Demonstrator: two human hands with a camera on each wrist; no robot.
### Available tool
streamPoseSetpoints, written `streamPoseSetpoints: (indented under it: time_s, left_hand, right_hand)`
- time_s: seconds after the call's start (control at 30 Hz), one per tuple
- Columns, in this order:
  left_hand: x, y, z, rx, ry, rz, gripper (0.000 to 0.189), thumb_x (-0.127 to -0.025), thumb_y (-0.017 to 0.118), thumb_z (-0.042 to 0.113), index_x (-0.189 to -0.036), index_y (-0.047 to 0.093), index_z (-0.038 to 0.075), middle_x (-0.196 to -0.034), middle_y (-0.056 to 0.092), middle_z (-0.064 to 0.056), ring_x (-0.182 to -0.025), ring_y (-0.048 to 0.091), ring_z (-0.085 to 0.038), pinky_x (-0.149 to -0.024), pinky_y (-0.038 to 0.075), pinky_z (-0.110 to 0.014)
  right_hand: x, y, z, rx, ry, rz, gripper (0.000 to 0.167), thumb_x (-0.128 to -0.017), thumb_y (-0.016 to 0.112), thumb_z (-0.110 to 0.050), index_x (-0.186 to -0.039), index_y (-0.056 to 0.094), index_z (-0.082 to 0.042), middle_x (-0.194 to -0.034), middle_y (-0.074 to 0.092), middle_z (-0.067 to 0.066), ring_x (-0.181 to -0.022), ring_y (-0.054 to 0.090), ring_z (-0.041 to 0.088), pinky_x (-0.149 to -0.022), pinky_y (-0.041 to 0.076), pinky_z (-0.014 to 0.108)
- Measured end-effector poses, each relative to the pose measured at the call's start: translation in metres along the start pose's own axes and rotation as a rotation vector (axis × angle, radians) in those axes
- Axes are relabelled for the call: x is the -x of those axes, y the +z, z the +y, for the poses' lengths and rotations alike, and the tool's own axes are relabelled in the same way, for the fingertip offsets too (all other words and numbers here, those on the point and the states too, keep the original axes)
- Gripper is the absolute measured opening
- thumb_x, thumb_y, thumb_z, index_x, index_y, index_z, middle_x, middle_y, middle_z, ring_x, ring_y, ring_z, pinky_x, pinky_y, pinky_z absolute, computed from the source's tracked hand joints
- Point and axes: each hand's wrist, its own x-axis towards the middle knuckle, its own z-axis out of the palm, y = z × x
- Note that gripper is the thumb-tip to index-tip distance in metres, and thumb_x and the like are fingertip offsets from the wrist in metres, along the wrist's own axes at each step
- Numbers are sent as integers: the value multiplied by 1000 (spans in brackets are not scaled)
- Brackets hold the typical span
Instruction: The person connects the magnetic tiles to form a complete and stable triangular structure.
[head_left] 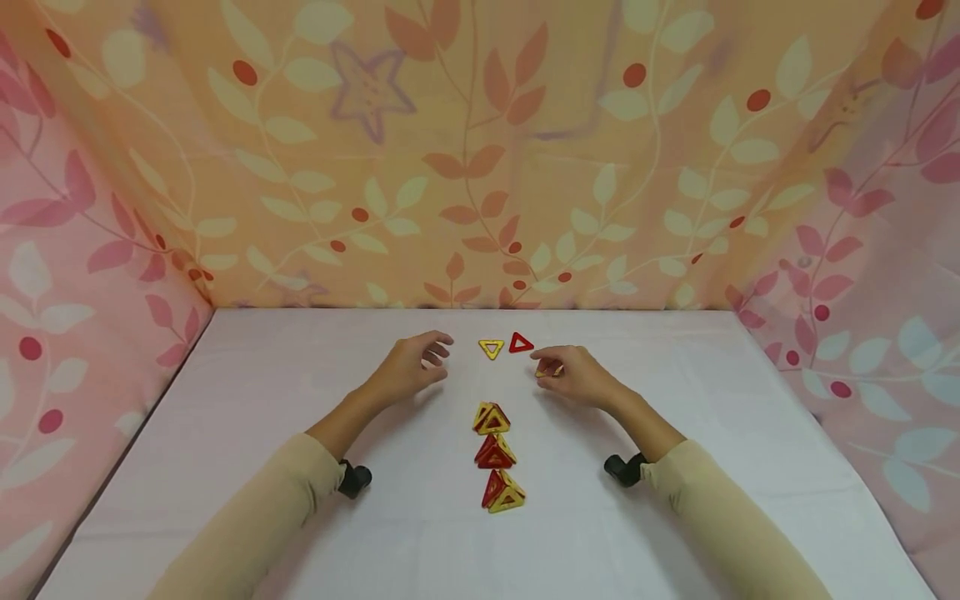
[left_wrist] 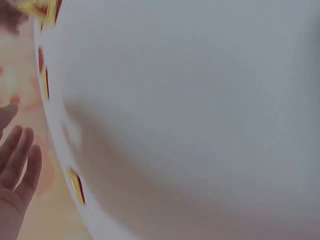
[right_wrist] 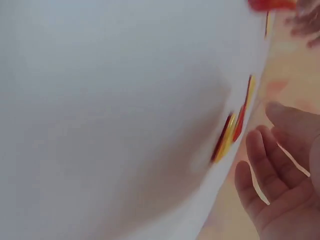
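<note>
My left hand (head_left: 414,367) hovers over the white table left of the tiles, its fingers loosely bent with nothing in them. Across from it, my right hand (head_left: 573,373) hangs close over a yellow triangle tile (head_left: 542,375), which its fingers partly cover. In the right wrist view the thumb and fingers (right_wrist: 272,167) stand apart, beside a stacked-looking yellow and dark red tile edge (right_wrist: 224,137). Between the hands, toward the back, lie a yellow triangle tile (head_left: 491,356) and a red triangle tile (head_left: 528,345).
Three small red and yellow pyramids stand in a column toward me: a far one (head_left: 491,418), a middle one (head_left: 495,452) and a near one (head_left: 503,493). Patterned cloth (head_left: 465,192) walls in the table's back and sides. Both wrists carry a black camera (head_left: 356,479).
</note>
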Motion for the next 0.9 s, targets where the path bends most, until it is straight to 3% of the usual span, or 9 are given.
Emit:
streamPoseSetpoints:
  time_s: [0.13, 0.27, 0.5, 0.73, 0.9]
  left_hand:
    - [-5, -17, -15, -40, -47, 141, 44, -84, 71, -4, -126, 59, -2, -115, 68, -25, -103, 66, -37, -90, 53, -49]
    - [-7, -29, -28, -104, -126, 216, 48, -84, 72, -2, -130, 58, -1, -120, 66, -25, -109, 64, -39, -94, 49, -52]
    - [-9, -37, -44, -150, -213, 200, 49, -83, 69, -2, -131, 58, -2, -121, 66, -24, -113, 60, -40, -97, 45, -54]
    - [-9, -32, -55, -187, -187, 151, 47, -82, 66, -6, -129, 59, -3, -119, 68, -23, -108, 63, -37, -94, 46, -50]
    - [-9, -31, -57, -184, -172, 149, 47, -81, 66, -9, -127, 60, -3, -115, 69, -22, -109, 63, -37, -96, 45, -51]
  right_hand:
    - [1, -7, 20, 18, 65, 64, 41, -84, 73, 1, -123, 63, 10, -101, 68, 16, -94, 63, 28, -85, 53, 45]
    - [1, -9, 32, 28, 136, 52, 46, -84, 74, -3, -126, 61, 9, -110, 67, 18, -101, 61, 30, -92, 51, 48]
    - [-4, -5, 38, 29, 188, 34, 48, -83, 78, -5, -126, 62, 8, -110, 67, 15, -98, 60, 27, -92, 50, 44]
    - [-11, -3, 34, 36, 168, 36, 42, -81, 76, -1, -120, 66, 7, -102, 68, 12, -91, 61, 24, -86, 52, 39]
    - [-13, -3, 33, 51, 168, 18, 38, -81, 74, 1, -119, 67, 6, -102, 67, 11, -90, 60, 24, -85, 51, 39]
